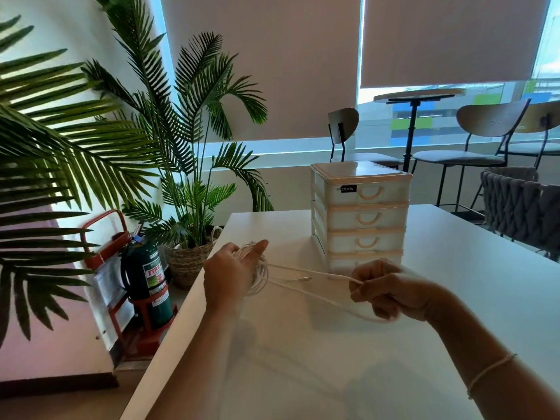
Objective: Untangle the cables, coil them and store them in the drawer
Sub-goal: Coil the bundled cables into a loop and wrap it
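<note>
- My left hand is gripping the coiled white cable.
- My right hand is pinching its loose strand above the worktop, near the drawer unit.

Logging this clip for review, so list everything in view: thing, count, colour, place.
cable: one visible, white, partly coiled at the left hand, strand running to the right hand, above the table
drawer unit: one, white with four beige-handled drawers, all closed, on the table
table: one, white, foreground
palm plants: two or more, green, left; one in a woven basket
fire extinguisher: one, dark green, in a red stand, floor left
chairs: at least three, dark frames, by the window
round table: one, wooden top, by the window
bracelet: one, white, right forearm
left hand: holds the coil
right hand: pinches the strand
</note>
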A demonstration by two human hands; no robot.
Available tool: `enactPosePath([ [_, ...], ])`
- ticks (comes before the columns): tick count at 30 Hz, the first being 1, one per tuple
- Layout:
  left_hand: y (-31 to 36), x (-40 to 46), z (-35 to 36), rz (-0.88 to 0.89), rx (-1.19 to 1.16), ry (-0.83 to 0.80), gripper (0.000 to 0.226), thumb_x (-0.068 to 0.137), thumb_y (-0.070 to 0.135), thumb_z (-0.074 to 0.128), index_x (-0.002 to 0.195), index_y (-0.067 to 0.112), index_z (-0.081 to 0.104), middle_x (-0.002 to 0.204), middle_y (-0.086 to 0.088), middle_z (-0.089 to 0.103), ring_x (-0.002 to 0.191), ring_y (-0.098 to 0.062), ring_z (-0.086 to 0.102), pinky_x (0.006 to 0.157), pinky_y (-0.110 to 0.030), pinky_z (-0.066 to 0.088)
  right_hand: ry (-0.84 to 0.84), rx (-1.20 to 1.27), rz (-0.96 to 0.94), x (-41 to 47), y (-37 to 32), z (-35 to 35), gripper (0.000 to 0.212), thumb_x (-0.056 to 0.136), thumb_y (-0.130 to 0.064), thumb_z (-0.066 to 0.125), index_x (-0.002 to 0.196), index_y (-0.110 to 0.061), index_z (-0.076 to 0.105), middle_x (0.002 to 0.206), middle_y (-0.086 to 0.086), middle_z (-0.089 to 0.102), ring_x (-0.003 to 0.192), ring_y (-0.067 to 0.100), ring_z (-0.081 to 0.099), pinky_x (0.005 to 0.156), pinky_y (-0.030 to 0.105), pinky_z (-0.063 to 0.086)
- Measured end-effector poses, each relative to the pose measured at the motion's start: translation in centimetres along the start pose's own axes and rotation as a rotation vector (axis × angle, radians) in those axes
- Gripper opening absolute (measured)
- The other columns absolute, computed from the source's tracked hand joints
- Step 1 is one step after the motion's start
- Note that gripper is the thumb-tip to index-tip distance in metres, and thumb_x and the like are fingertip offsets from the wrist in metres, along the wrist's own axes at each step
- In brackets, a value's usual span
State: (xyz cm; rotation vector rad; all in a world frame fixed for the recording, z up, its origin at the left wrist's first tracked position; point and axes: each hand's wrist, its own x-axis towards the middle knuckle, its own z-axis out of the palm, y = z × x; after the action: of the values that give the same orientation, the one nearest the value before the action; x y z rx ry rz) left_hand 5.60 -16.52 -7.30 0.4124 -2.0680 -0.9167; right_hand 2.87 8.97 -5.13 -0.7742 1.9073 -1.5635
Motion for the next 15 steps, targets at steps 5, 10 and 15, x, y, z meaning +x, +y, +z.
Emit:
enactPosePath([
  [5,-0.1,0.1,-0.2,-0.018,0.037,0.016,0.057,0.07,0.063,0.061,0.067,0.007,0.053,0.062,-0.009,0.056,0.062,-0.029,0.054,0.051,-0.028,0.035,0.039,-0.652,0.33,-0.6,-0.7,-0.6,0.022,0.071,-0.018,0.076,0.055,-0.021,0.062,0.043,-0.008,0.052,0.037,0.002,0.044,0.052,0.016,0.037],
  [10,-0.1,0.2,-1.2,-0.026,0.036,0.107,0.055,0.076,0.053,0.065,0.079,-0.002,0.06,0.067,-0.017,0.06,0.061,-0.024,0.049,0.041,-0.022,0.022,0.261,-1.124,0.586,-1.3,0.4,-3.2,0.017,0.081,-0.029,0.062,0.066,-0.021,0.064,0.047,-0.014,0.058,0.048,-0.005,0.049,0.057,0.01,0.04],
  [15,0.0,0.4,-1.3,-0.036,0.02,0.123,0.052,0.077,0.05,0.065,0.084,-0.002,0.062,0.074,-0.021,0.062,0.066,-0.026,0.051,0.049,-0.027,0.032,0.586,-1.28,0.701,-2.6,1.2,-5.2,0.019,0.086,-0.029,0.055,0.071,-0.018,0.062,0.07,-0.005,0.06,0.071,0.01,0.061,0.072,0.025,0.051],
])
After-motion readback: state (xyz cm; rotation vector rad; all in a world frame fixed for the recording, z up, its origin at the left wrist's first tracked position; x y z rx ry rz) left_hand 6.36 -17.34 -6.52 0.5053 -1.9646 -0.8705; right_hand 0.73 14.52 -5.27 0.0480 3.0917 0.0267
